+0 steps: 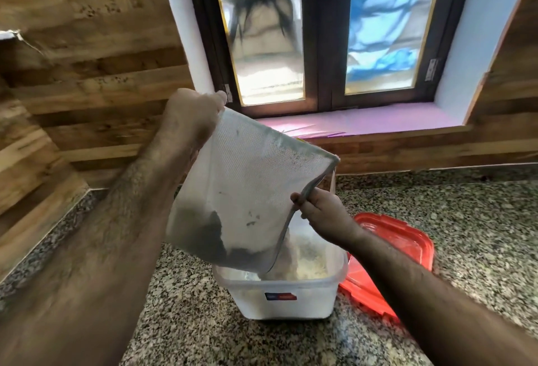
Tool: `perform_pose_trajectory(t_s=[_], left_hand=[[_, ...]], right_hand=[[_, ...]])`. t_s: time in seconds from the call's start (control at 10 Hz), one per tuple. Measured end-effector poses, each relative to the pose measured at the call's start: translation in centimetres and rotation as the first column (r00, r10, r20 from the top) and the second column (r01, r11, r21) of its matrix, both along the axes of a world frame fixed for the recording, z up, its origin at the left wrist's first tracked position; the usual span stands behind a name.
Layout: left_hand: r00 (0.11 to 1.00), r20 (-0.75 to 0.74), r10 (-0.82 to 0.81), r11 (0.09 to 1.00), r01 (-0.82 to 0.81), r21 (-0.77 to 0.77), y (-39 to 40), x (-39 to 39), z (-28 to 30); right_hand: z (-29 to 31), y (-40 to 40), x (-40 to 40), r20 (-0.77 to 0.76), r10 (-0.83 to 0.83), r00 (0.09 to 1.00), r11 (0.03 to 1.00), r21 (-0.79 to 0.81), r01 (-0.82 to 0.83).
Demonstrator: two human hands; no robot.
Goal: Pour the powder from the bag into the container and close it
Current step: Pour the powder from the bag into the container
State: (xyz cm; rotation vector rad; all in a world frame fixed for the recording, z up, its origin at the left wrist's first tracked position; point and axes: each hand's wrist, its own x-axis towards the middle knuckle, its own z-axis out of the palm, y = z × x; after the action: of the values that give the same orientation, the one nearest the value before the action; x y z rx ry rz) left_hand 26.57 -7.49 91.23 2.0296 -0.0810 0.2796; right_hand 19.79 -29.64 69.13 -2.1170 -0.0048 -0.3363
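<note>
- Here the mesh bag (pixel 250 188) hangs tilted, mouth low over the plastic container (pixel 279 293).
- Left hand (pixel 189 115) grips its raised far corner.
- Right hand (pixel 323 214) pinches the mouth edge, nearer the red lid (pixel 398 249).

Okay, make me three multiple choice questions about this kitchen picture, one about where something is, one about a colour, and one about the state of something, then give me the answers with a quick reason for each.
1. Where does the lid lie?
A. On the counter to the right of the container
B. On the window sill
C. Clipped onto the container

2. What colour is the lid?
A. Blue
B. Red
C. Green

3. How is the bag held?
A. Flat on the counter
B. Folded inside the container
C. Lifted and tipped over the open container

Answers:
1. A: it rests on the granite counter beside the container.
2. B: its rim and clips are red.
3. C: the left hand holds its upper corner, the right hand pinches its edge, and its lower corner dips into the container.
</note>
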Motion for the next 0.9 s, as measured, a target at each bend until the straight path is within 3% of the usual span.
perform_pose_trajectory(t_s=[0.3, 0.4, 0.5, 0.6, 0.7, 0.8, 0.9], left_hand=[[0.999, 0.029, -0.017, 0.971, 0.009, 0.24, -2.2, 0.0, -0.3], [0.998, 0.064, -0.01, 0.93, -0.014, 0.367, -3.3, -0.2, -0.5], [0.995, 0.095, -0.032, 0.879, -0.018, 0.477, -4.0, -0.4, -0.6], [0.985, 0.16, -0.066, 0.831, -0.034, 0.555, -4.7, -0.7, -1.0], [0.978, 0.194, -0.073, 0.821, -0.052, 0.569, -5.4, -1.3, -1.4], [0.976, 0.198, -0.087, 0.8, -0.05, 0.598, -6.0, -1.8, -1.8], [0.973, 0.206, -0.109, 0.792, -0.04, 0.609, -6.0, -1.7, -2.4]], right_hand=[[4.6, -3.7, -2.2, -0.27, -0.224, 0.936, 0.973, -0.107, 0.202], [7.9, -4.4, -4.1, -0.27, -0.386, 0.882, 0.909, -0.275, 0.314], [10.4, -3.7, -5.9, -0.147, -0.518, 0.843, 0.818, -0.372, 0.438], [11.0, -1.9, -5.8, 0.008, -0.475, 0.88, 0.803, -0.405, 0.437], [11.4, -0.3, -4.8, 0.018, -0.182, 0.983, 0.959, -0.218, 0.182], [11.8, 0.7, -3.8, 0.077, -0.043, 0.996, 0.981, -0.187, 0.057], [11.5, 0.9, -3.1, 0.099, -0.042, 0.994, 0.981, -0.183, 0.059]])
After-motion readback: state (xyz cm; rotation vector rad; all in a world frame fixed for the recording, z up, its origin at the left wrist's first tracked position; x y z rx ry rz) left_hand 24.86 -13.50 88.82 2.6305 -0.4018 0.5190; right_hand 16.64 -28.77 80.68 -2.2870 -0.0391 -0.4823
